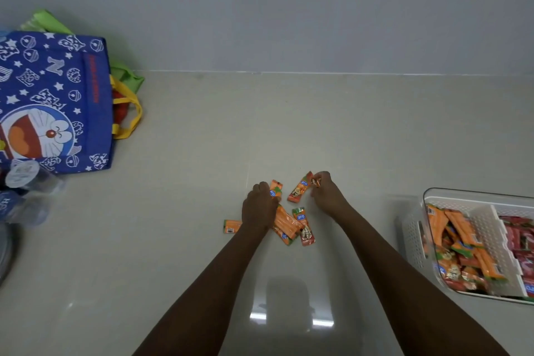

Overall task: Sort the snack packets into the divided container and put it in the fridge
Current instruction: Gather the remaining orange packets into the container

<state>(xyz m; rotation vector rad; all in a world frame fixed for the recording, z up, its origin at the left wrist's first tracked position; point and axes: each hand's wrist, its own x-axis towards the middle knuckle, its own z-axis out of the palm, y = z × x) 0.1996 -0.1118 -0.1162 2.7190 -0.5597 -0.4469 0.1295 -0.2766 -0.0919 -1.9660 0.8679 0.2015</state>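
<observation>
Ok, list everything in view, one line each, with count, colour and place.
loose orange snack packets: about six, orange with green ends, on the floor at centre.
white slotted plastic divided container: one, right edge; orange packets in its left compartment, red packets in the next one.
blue cartoon-print fabric bag: one, blue with yellow handles, left by the wall.
green fabric bag: one, behind the blue bag.
left hand: on the packet pile.
right hand: fingers pinching one orange packet.
</observation>
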